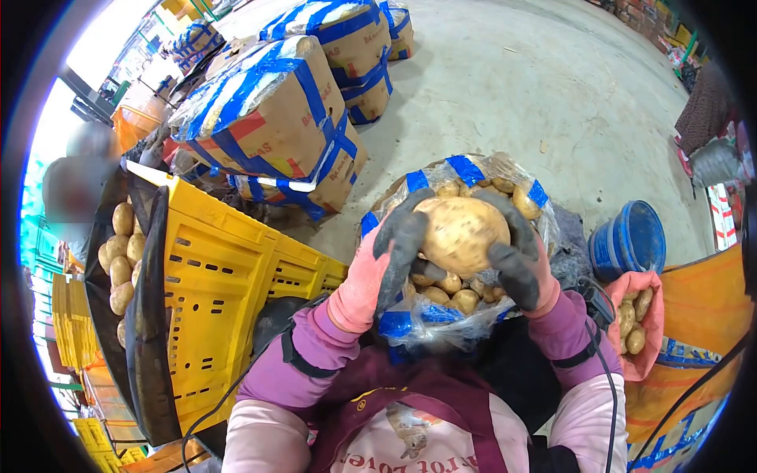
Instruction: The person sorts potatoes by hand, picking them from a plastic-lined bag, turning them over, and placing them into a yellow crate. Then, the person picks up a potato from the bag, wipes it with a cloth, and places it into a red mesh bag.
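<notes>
A large potato (460, 235) with brown specks is held up between my two gloved hands. My left hand (400, 240), in a pink and dark grey glove, is closed against its left side. On the right side of the potato, my right hand (522, 260) grips it with curled fingers. Below the hands is a round container lined with clear plastic (449, 335) and fixed with blue tape; several potatoes (465, 299) lie in it. The potato in my hands hides part of the container's contents.
A yellow slatted crate (209, 276) stands at left, with potatoes (118, 260) in dark cloth beyond it. Taped cardboard boxes (268, 118) are stacked ahead. At right are a blue bucket (628, 240) and a pink sack (653, 347) holding potatoes. A blurred person (79, 181) is far left.
</notes>
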The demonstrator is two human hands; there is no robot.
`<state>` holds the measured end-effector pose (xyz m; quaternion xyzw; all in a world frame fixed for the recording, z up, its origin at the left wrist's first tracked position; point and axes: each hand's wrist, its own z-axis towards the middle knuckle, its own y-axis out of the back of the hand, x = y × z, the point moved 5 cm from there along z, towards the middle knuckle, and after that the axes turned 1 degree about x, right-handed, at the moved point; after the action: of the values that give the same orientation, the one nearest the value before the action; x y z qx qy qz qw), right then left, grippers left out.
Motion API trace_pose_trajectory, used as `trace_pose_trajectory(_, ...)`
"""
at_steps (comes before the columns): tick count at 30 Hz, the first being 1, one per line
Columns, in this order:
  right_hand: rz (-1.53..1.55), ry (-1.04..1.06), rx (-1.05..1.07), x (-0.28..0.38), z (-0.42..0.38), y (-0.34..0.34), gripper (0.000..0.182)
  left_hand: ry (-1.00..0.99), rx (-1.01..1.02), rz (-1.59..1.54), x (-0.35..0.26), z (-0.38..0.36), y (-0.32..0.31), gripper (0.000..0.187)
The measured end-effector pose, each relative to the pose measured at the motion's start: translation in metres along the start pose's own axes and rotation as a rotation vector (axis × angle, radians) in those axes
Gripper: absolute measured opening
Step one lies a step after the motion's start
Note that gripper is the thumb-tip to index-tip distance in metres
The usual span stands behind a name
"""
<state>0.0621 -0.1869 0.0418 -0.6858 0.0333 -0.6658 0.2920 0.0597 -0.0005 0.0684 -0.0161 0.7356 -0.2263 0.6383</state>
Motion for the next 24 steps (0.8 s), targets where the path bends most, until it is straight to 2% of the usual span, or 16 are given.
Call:
trace_pose_trajectory(1, -0.263, 0.18, -0.015, 0.009, -0.001, 0.0, 0.075, 0.13, -0.019, -0.065, 0.0, -0.002, -0.006, 0.049)
trace_pose_trajectory(2, -0.541, 0.295, 0.033, 0.016, -0.002, 0.002, 0.086, 0.144, 0.044, -0.058, 0.007, 0.002, -0.003, 0.058)
trace_pose_trajectory(3, -0.543, 0.292, 0.032, 0.018, -0.002, 0.002, 0.086, 0.145, 0.046, -0.062, 0.011, 0.007, 0.005, 0.058)
trace_pose_trajectory(5, -1.048, 0.521, 0.066, 0.028, -0.006, -0.012, 0.089, -0.094, 0.206, -0.039, -0.001, 0.011, 0.008, 0.063)
trace_pose_trajectory(6, -0.96, 0.409, 0.02, 0.018, -0.006, -0.005, 0.092, -0.153, 0.164, -0.07, -0.003, 0.009, 0.008, 0.068)
trace_pose_trajectory(7, -0.957, 0.414, 0.019, 0.014, -0.005, -0.002, 0.092, -0.154, 0.165, -0.065, -0.002, 0.008, 0.008, 0.068)
trace_pose_trajectory(9, -0.729, 0.316, 0.062, 0.004, -0.003, 0.002, 0.093, -0.32, 0.191, 0.023, -0.008, 0.005, 0.007, 0.072)
trace_pose_trajectory(10, -0.729, 0.32, 0.062, 0.006, -0.004, 0.0, 0.093, -0.383, 0.229, 0.205, -0.012, 0.005, 0.008, 0.079)
trace_pose_trajectory(12, -0.308, 0.125, 0.122, 0.002, -0.004, -0.006, 0.094, -0.359, 0.198, 0.204, -0.009, 0.003, 0.009, 0.084)
trace_pose_trajectory(15, -0.161, 0.127, 0.129, 0.011, -0.006, -0.014, 0.087, -0.326, 0.18, 0.171, -0.01, 0.0, 0.003, 0.096)
trace_pose_trajectory(16, -0.164, 0.127, 0.129, 0.013, -0.007, -0.013, 0.087, -0.28, 0.19, 0.183, -0.012, -0.001, -0.001, 0.093)
trace_pose_trajectory(18, 0.135, -0.183, 0.199, 0.002, -0.009, -0.01, 0.078, -0.245, 0.172, 0.256, -0.008, -0.004, -0.004, 0.084)
trace_pose_trajectory(19, 0.129, -0.181, 0.198, -0.004, -0.009, -0.013, 0.078, -0.25, 0.174, 0.253, -0.008, -0.004, -0.005, 0.084)
trace_pose_trajectory(21, 0.493, -0.298, 0.061, -0.028, -0.008, -0.017, 0.079, -0.081, 0.132, 0.285, 0.001, -0.005, 0.001, 0.073)
trace_pose_trajectory(22, 0.465, -0.273, 0.087, -0.031, -0.007, -0.019, 0.082, -0.239, 0.073, 0.335, 0.017, 0.004, 0.016, 0.047)
trace_pose_trajectory(24, 0.365, -0.265, 0.115, -0.029, -0.007, -0.022, 0.084, -0.151, 0.004, 0.171, 0.01, 0.006, 0.023, 0.038)
